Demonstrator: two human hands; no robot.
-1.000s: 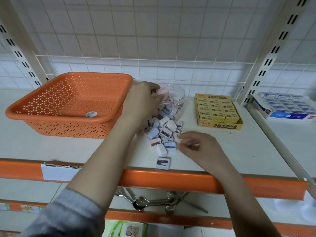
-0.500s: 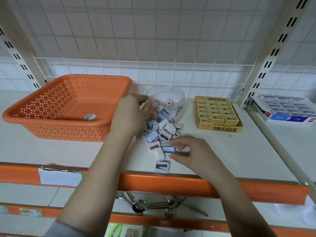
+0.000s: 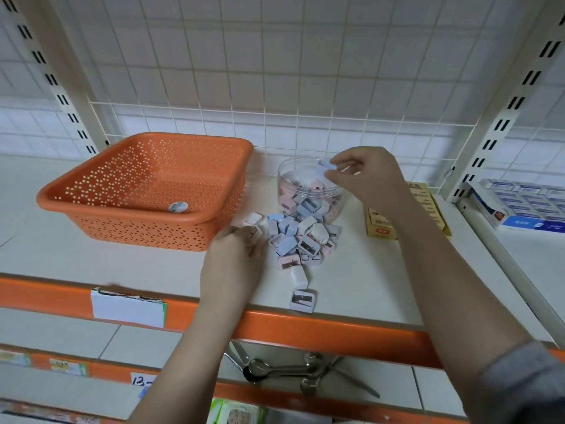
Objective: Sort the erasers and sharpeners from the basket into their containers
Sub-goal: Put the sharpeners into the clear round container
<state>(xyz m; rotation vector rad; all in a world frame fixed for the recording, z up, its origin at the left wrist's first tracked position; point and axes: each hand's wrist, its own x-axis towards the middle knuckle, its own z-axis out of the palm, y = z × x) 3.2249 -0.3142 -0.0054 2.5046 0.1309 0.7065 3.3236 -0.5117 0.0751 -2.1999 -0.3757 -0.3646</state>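
An orange perforated basket (image 3: 128,191) stands on the white shelf at the left, with one small round eraser (image 3: 176,207) inside. Beside it is a clear round jar (image 3: 287,182) partly filled with pastel sharpeners. A pile of pink, blue and white sharpeners (image 3: 298,240) lies in front of the jar. My right hand (image 3: 363,175) hovers over the jar's mouth and pinches a blue sharpener (image 3: 324,165). My left hand (image 3: 234,261) rests at the pile's left edge, fingers curled round a pale sharpener (image 3: 254,232). A yellow box of erasers (image 3: 382,224) sits right of the jar, mostly behind my right forearm.
A blue and white box of erasers (image 3: 526,206) lies on the neighbouring shelf at the right. The shelf has an orange front edge (image 3: 305,332) with a white label. One sharpener (image 3: 302,299) lies close to that edge. Spoons and scissors hang below.
My right hand rose from the pile's front up to the jar mouth with a blue sharpener. My left hand withdrew from the jar and came down to the pile's left edge.
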